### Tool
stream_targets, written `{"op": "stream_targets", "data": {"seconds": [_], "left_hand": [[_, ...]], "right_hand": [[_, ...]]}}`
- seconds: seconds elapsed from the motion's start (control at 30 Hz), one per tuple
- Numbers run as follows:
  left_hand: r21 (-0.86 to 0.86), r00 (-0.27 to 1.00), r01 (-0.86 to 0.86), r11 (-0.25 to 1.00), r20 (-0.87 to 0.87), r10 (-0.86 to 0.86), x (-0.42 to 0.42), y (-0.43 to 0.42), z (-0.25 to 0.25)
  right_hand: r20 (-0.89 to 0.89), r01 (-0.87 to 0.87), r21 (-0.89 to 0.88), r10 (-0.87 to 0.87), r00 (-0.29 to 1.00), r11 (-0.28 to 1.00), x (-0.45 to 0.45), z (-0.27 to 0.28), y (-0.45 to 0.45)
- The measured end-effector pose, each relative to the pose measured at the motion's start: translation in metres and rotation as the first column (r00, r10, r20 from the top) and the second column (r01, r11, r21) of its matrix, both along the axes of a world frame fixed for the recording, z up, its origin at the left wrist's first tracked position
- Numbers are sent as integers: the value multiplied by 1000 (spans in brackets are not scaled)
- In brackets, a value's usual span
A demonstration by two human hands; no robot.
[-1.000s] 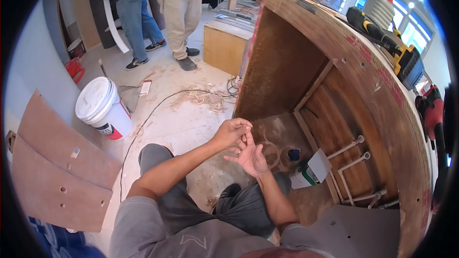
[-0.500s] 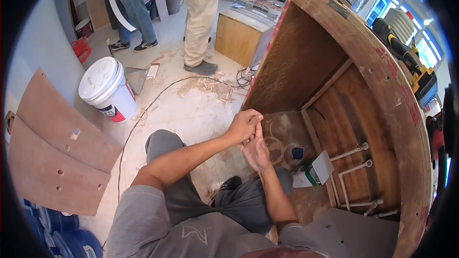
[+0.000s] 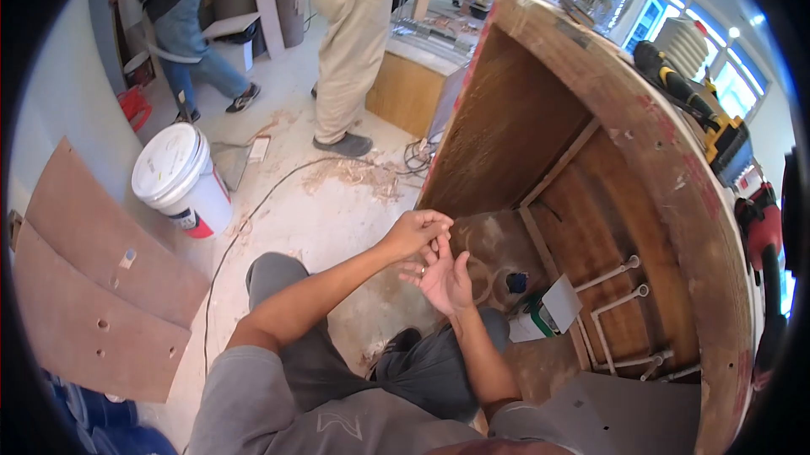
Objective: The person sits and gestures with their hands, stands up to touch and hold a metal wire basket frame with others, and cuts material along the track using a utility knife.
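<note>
My left hand (image 3: 415,234) is pinched at the fingertips, right by a raised finger of my right hand. Whether something tiny sits in that pinch cannot be made out. My right hand (image 3: 449,283) is turned palm up, fingers apart, with a ring on one finger. Both hands are in front of the open wooden cabinet (image 3: 531,109), above its floor. Inside it stands an opened green and white box (image 3: 540,316), near a small dark blue object (image 3: 517,282).
White pipes (image 3: 607,320) run along the cabinet's inside. Power tools (image 3: 717,122) rest on its top edge. A white bucket (image 3: 173,172), curved wood panels (image 3: 110,278) and a cable (image 3: 253,223) are to the left. Two people stand beyond, amid wood shavings (image 3: 363,178).
The fingers of my right hand have spread apart, while my left hand stays pinched by them. A person in jeans at the back has stepped left. The view has shifted slightly.
</note>
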State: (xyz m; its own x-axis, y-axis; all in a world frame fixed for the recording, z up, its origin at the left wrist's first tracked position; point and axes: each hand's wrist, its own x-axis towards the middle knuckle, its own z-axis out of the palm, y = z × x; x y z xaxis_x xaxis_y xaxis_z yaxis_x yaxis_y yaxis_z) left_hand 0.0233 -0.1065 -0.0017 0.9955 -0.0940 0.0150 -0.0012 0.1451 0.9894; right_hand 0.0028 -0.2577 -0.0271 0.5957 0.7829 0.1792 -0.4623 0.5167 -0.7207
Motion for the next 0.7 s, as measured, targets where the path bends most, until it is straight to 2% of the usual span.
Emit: {"op": "stream_targets", "data": {"seconds": [0.03, 0.13, 0.3, 0.4, 0.53, 0.6, 0.63, 0.7], "left_hand": [[-18, 995, 90, 996, 36, -89, 1, 3, -1], [-3, 992, 115, 993, 43, -114, -2, 4, 1], [103, 999, -42, 994, 18, 40, -5, 0, -6], [148, 996, -91, 985, 10, 91, -2, -2, -8], [213, 991, -133, 968, 5, 135, -4, -2, -13], [246, 989, -143, 959, 2, 147, -2, 1, -16], [204, 987, -139, 969, -50, 152, -3, 1, -11], [265, 995, -97, 959, 34, 91, 4, 3, -11]], "right_hand": [[-23, -8, 31, 8, 1000, 999, 2, -1, -2], [-31, -46, 78, 49, 998, 996, 8, -12, -5], [141, -1, -45, 7, 990, 999, 5, -21, 0], [149, -26, -27, 30, 988, 999, 6, -29, 3], [118, -34, -19, 36, 992, 999, 3, -27, 1], [38, -75, 17, 75, 996, 997, 3, -25, 2], [2, -87, 34, 87, 996, 996, 5, -23, -2], [-35, -103, 78, 106, 994, 992, 8, -21, -7]]}}
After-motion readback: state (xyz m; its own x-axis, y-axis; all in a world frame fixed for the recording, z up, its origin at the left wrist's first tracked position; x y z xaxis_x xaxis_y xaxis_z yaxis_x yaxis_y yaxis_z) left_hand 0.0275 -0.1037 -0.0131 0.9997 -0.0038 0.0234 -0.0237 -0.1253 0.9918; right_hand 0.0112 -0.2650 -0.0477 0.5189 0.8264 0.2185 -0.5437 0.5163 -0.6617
